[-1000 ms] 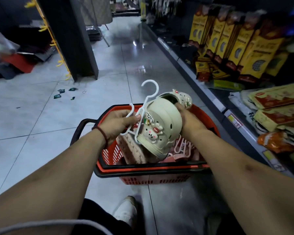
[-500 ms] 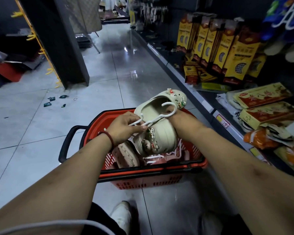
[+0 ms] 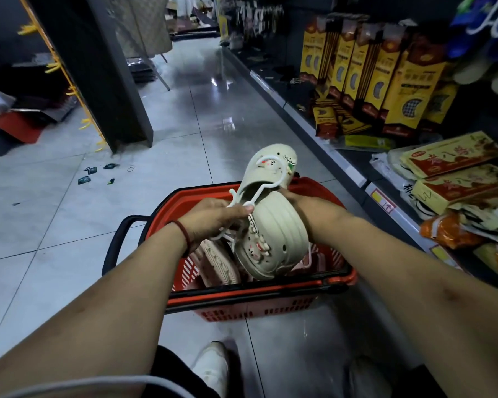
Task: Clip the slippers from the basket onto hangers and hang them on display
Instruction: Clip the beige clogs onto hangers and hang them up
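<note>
Left to right: left hand (image 3: 213, 218), a red cord at its wrist, pinching the lower frame of a white hanger (image 3: 258, 193) between thumb and curled fingers; pair of beige slippers (image 3: 273, 234) held above the red basket (image 3: 242, 294), the near one sole-out with its charms facing down, the far one toe-up with the hanger's hook lying over its upper; right hand (image 3: 295, 198) gripping the pair from the far side, its fingers hidden behind them. More slippers, pink (image 3: 216, 262), lie in the basket below. At far right, shelf (image 3: 357, 173) of yellow packets.

Risk, as judged: whether the clips have bitten cannot be seen; if they catch only one slipper or a thin edge, the other could drop back into the basket when the right hand lets go, and the thin hanger could twist under the bulky pair.

Compared with half a second earlier: the pair stands steeper, the far toe is raised, and the hook has slid from the opening to the upper
</note>
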